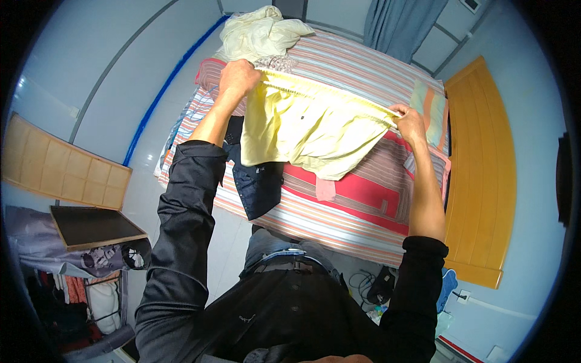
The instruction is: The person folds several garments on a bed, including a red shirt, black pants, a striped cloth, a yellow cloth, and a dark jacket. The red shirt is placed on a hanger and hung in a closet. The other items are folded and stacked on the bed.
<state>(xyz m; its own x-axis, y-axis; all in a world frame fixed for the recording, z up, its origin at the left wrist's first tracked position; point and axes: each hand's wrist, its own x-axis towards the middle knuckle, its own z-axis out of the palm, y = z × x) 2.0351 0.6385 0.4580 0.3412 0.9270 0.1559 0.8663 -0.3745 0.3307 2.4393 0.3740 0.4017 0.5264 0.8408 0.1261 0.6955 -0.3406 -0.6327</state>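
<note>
A pale yellow cloth garment with an elastic waistband hangs stretched between my hands above the bed. My left hand is closed on the left end of the waistband. The right end is pinched between the fingers of my right hand. Beneath the cloth, at its lower left, a dark garment lies on the bed and hangs over the near edge. A red and brown striped blanket is partly hidden by the yellow cloth, and a small pink cloth piece shows below its hem.
The bed has a striped sheet, a rumpled cream cloth at the far left corner, a striped pillow and a wooden headboard at right. Cables and a black bag lie on the floor. A clothes rack stands at lower left.
</note>
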